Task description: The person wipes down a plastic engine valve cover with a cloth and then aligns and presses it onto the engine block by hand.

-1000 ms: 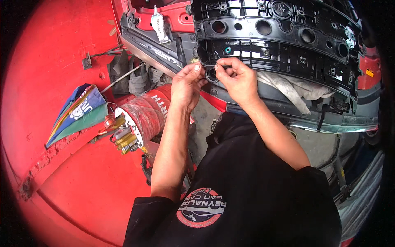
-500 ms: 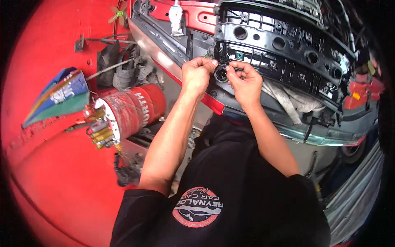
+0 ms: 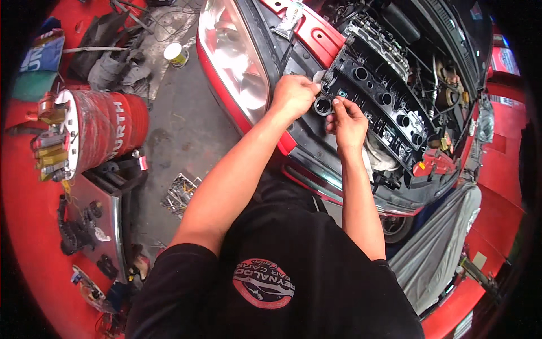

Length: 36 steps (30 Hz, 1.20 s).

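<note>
My left hand [image 3: 294,96] is closed at the near-left corner of a black plastic engine cover [image 3: 389,124]; a small pale scrap [image 3: 318,77] shows by its fingers, and what they pinch is unclear. Just right of it, my right hand [image 3: 350,124] has thumb and forefinger pinched at the cover's edge, other fingers curled, on something too small to make out. Between them sits a round black opening [image 3: 323,105]. A white squeeze tube [image 3: 291,18] lies on the red front panel [image 3: 313,33] above.
The car's headlamp [image 3: 231,56] and bumper curve along the left. Beyond are a red drum [image 3: 107,130] with tools on top, a metal cabinet [image 3: 101,220], a small white tub [image 3: 175,53] and a tray of small parts [image 3: 179,192] on the grey floor. A grey draped cover [image 3: 435,248] stands right.
The whole view has swung, showing more floor, the headlamp and engine bay. Both hands stay at the cover's corner, my left hand's fingers now turned more toward the right.
</note>
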Available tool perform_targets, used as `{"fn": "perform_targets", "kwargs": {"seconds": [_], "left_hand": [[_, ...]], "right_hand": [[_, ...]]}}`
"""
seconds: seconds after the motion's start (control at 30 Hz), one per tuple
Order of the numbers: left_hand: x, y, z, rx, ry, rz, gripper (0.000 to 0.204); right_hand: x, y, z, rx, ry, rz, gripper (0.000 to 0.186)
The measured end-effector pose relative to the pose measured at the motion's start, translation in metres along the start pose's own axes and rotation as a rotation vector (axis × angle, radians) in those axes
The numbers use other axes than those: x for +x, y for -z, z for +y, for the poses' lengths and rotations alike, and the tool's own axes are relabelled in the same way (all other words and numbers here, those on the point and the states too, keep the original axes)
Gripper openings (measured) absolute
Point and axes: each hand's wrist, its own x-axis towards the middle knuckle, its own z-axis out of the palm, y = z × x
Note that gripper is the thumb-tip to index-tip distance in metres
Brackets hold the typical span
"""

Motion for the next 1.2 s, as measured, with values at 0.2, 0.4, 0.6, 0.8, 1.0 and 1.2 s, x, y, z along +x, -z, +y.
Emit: {"fn": "perform_targets", "kwargs": {"seconds": [0.2, 0.4, 0.6, 0.8, 1.0, 1.2], "left_hand": [[0.004, 0.002, 0.025, 0.388, 0.011, -0.033, 0.032], [0.006, -0.01, 0.018, 0.366, 0.006, 0.095, 0.029], [0.011, -0.002, 0.003, 0.207, -0.105, -0.07, 0.027], [0.017, -0.009, 0.007, 0.424, -0.152, 0.039, 0.026], [0.01, 0.028, 0.017, 0.149, 0.059, -0.322, 0.014], [0.024, 0.047, 0.063, 0.202, 0.054, -0.135, 0.018]], "right_hand": [[-0.005, -0.008, -0.003, 0.059, -0.055, 0.105, 0.027], [-0.004, -0.019, -0.003, -0.029, -0.031, 0.155, 0.028], [-0.004, -0.018, -0.004, -0.043, -0.04, 0.201, 0.029], [0.015, -0.017, 0.021, -0.211, 0.073, 0.291, 0.034], [0.007, -0.015, 0.018, -0.168, 0.118, 0.223, 0.035], [-0.012, -0.002, 0.011, 0.13, 0.017, 0.028, 0.033]]}}
